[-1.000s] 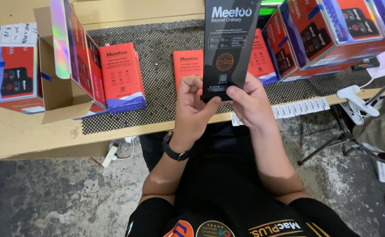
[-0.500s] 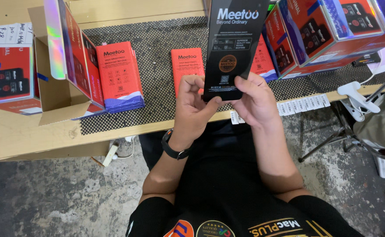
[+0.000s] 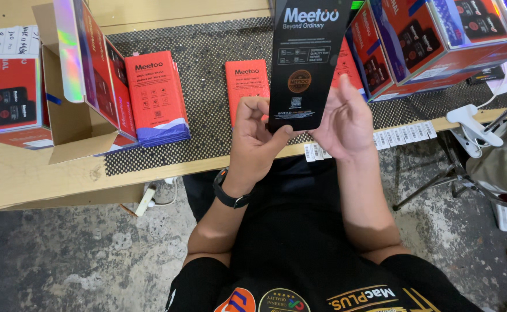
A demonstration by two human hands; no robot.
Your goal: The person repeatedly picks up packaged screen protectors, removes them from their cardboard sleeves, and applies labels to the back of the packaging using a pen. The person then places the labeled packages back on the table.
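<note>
I hold a long, flat black package (image 3: 305,63) upright over the front edge of the workbench, its printed face toward me. My left hand (image 3: 256,136) pinches its lower left corner with thumb and fingers. My right hand (image 3: 346,121) lies against its lower right edge, palm open behind it, fingers spread. A black watch sits on my left wrist. A flat red package (image 3: 243,86) lies on the dark mesh mat (image 3: 207,52) just behind my left hand.
A stack of red flat packages (image 3: 156,98) lies left of centre. An open cardboard carton (image 3: 71,86) and a red-and-blue box (image 3: 8,86) stand at the left. More red-and-blue boxes (image 3: 427,40) stand at the right. A strip of white labels (image 3: 401,136) hangs at the bench edge.
The black package has risen a little and tilted slightly to the right. My right hand has opened along its lower right edge.
</note>
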